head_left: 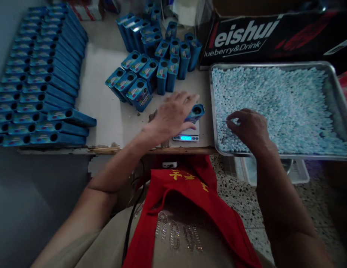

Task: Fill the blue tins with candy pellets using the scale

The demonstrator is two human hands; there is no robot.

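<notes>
My left hand [173,113], slightly blurred, reaches over a small digital scale [190,134] with its fingers stretched out and thumb apart. On the scale stands a blue box [196,111] with a dark round hole in its top, right beside those fingers and partly hidden by them. The scale's display is lit, but its digits are too blurred to read. Over the left part of a metal tray [214,108], my right hand [249,128] has thumb and fingertips drawn together in a pinch. Whatever is between the tips is too small to make out. Pale blue and white candies [285,100] cover the tray.
Several rows of blue boxes [47,74] are packed at the left. More such boxes [159,52] stand grouped behind my left hand. A black cardboard carton [251,37] sits behind the tray. Below the table edge is a clear plastic container [300,173].
</notes>
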